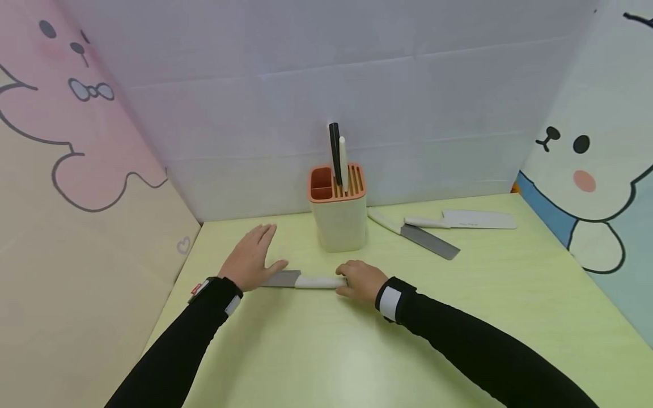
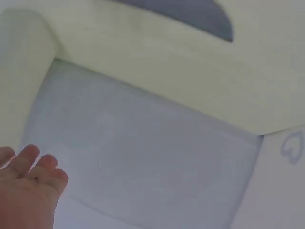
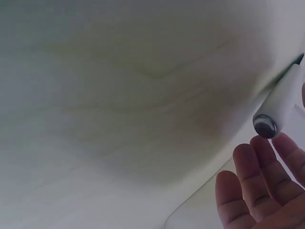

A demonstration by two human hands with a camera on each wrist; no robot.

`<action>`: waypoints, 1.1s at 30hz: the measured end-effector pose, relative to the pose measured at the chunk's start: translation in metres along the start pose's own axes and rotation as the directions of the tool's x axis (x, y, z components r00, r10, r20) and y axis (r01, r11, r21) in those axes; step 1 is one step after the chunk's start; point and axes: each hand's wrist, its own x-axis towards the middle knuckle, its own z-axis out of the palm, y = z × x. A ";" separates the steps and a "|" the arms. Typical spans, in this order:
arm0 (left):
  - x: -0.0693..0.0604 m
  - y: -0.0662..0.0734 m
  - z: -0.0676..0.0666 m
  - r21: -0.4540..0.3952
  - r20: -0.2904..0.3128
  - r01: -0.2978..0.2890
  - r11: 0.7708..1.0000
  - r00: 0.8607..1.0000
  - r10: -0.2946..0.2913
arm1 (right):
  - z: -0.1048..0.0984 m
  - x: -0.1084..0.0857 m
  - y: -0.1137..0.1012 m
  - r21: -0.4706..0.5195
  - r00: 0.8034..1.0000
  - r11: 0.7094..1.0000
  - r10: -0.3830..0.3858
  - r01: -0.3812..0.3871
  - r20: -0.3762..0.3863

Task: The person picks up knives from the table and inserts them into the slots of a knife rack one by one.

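A knife with a white handle (image 1: 318,282) and a grey blade (image 1: 283,279) lies flat on the table, handle to the right. My left hand (image 1: 250,260) is beside the blade with fingers straight and thumb spread, covering the blade's left part; the left wrist view shows the rounded blade end (image 2: 190,16) apart from the fingers. At the handle's butt is my right hand (image 1: 363,280), fingers and thumb on either side of it. In the right wrist view the fingers (image 3: 259,181) are loosely bent beside the handle (image 3: 281,100), without a visible firm grip.
Behind the knife stands a white knife block (image 1: 339,226) with an orange top, holding a black-handled piece (image 1: 334,150) and a white-handled one (image 1: 343,161). To its right lie a grey-bladed knife (image 1: 429,242) and a white cleaver (image 1: 479,219), their handles crossing. Printed cloth walls border the table.
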 end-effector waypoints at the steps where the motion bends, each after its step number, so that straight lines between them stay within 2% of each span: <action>1: -0.009 -0.002 0.004 -0.015 0.028 0.016 1.000 0.999 -0.016 | 0.001 0.000 -0.001 -0.006 1.000 1.000 0.002 -0.002 0.000; 4: -0.029 -0.008 0.021 -0.050 0.089 0.054 0.997 0.995 -0.049 | 0.005 0.002 -0.003 -0.025 1.000 1.000 0.003 -0.003 -0.001; 8: -0.044 -0.013 0.043 -0.065 0.135 0.077 0.995 0.988 -0.068 | 0.009 0.004 -0.005 -0.063 1.000 0.998 -0.002 0.002 -0.006; 13: -0.049 -0.013 0.059 -0.081 0.163 0.088 0.993 0.984 -0.074 | 0.012 0.007 -0.004 -0.105 1.000 0.994 -0.011 0.009 -0.022; 21: -0.052 -0.016 0.077 -0.036 0.227 0.104 0.994 0.969 -0.093 | 0.019 0.008 0.002 -0.154 0.999 0.988 -0.015 0.008 -0.043; 24: -0.054 -0.017 0.082 -0.031 0.219 0.097 0.995 0.972 -0.088 | 0.020 0.008 0.003 -0.157 0.999 0.987 -0.015 0.008 -0.048; 28: -0.056 -0.017 0.087 -0.015 0.169 0.061 0.998 0.984 -0.058 | 0.018 0.004 0.006 -0.149 0.999 0.989 -0.012 0.005 -0.048; 33: -0.055 -0.005 0.093 0.003 0.138 0.008 1.000 0.990 -0.009 | 0.012 -0.009 0.017 -0.134 0.999 0.991 -0.018 0.012 -0.047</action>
